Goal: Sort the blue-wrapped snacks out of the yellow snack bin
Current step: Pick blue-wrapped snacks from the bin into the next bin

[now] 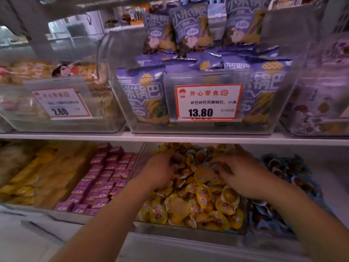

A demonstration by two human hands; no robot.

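You are looking through a soft, purple-tinted picture: motion blur is smearing your right hand (238,173) and the shelves left of it, edges are bending, while the price tag (208,102) above stays sharp.

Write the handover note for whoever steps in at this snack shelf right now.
Left hand: down in the yellow snack bin, fingers buried among the packs; grip unclear.
Right hand: also in the bin, fingers curled into the pile; blur hides what, if anything, it holds.
Blue-wrapped snacks show among the yellow ones near the back, between the hands.
The bin of blue packs sits immediately right.
Done: cannot tell. Left: pick out the remaining blue ones.
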